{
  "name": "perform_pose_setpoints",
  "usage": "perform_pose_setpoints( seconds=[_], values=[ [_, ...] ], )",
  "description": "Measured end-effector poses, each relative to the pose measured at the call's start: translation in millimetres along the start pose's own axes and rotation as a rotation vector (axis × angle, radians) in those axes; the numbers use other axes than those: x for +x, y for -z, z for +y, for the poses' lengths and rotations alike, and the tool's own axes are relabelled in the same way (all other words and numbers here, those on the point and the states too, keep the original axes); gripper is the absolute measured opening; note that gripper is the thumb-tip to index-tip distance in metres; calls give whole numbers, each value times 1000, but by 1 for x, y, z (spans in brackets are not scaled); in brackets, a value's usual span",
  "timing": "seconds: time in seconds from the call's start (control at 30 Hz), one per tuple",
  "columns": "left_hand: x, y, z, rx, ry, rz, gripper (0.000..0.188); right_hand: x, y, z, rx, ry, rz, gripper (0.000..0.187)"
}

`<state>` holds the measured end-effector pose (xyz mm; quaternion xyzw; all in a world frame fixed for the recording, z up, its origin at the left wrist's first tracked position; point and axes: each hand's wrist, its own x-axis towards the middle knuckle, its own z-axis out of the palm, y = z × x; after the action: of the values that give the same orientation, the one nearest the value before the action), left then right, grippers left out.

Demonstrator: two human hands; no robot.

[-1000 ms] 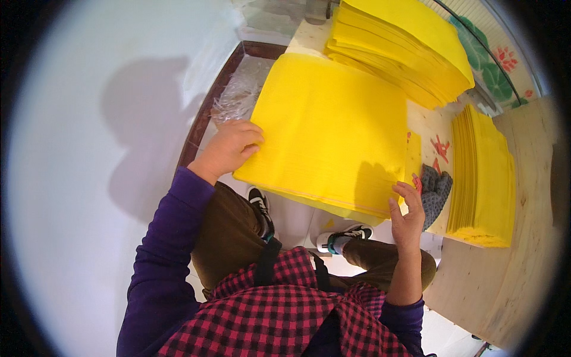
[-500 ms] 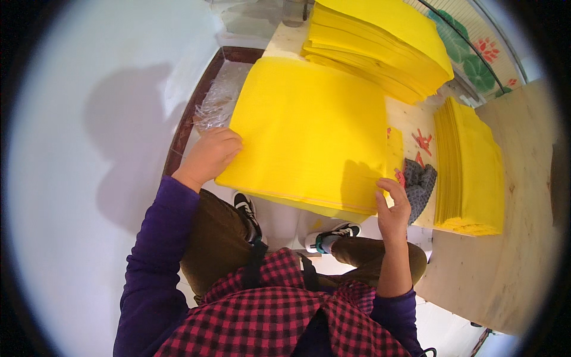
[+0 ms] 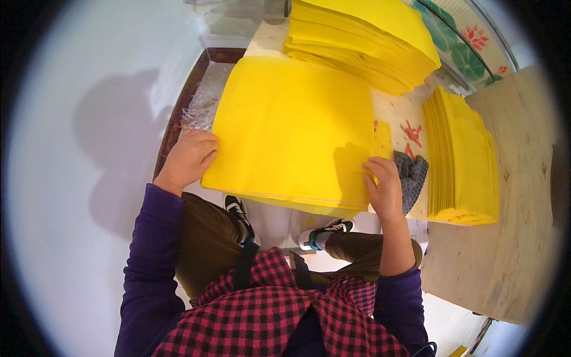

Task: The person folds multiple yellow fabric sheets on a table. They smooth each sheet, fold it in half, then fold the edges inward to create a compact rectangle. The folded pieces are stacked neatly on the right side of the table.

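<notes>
A wide yellow fabric sheet (image 3: 285, 131) lies in front of me, with more yellow layers showing under its near edge. My left hand (image 3: 191, 156) has its fingers closed at the sheet's left edge, near the front corner; the fingertips are partly hidden. At the opposite edge, my right hand (image 3: 384, 183) pinches the fabric between thumb and fingers, close to the right front corner. The sheet is spread flat between both hands, and a shadow falls on its right part.
A tall stack of yellow fabric (image 3: 357, 44) sits behind the sheet, and another stack (image 3: 461, 160) stands at the right. Between them lie red strips (image 3: 411, 134) and a dark grey textured cloth (image 3: 410, 178). Clear plastic (image 3: 202, 107) is at the left, near a white wall (image 3: 95, 178).
My right hand has closed from a spread thumb and fingers onto the sheet's right edge. The left hand remains at the left edge. The whole view has shifted slightly.
</notes>
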<state>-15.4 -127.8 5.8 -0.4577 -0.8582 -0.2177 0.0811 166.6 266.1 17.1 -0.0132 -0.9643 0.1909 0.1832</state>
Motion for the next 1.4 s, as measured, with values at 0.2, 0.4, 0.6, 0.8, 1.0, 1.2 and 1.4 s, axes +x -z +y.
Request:
perform_pose_setpoints(
  seconds=[0.2, 0.4, 0.6, 0.8, 1.0, 1.2, 1.4],
  values=[
    [0, -4, -3, 8, -9, 4, 14, 8, 3, 0, -89, 66, -49, 24],
    [-2, -3, -4, -40, -19, 31, 14, 10, -3, 6, -83, 131, 10, 18],
    [-6, 0, -6, -95, 50, 53, 20, 6, -8, 8, -28, 32, 14, 15],
    [-13, 3, -14, -153, 82, 80, 29, 4, -12, 6, 60, -27, 49, 13],
    [-13, 3, -16, -149, 91, 78, 26, 4, -12, 7, 80, -110, 31, 13],
    [-12, 3, -20, -156, 74, 61, 19, 2, -13, 8, 118, -114, 48, 12],
    [-9, 0, -22, -186, 53, 97, 12, 2, -11, 8, 98, -124, 31, 11]
  ],
)
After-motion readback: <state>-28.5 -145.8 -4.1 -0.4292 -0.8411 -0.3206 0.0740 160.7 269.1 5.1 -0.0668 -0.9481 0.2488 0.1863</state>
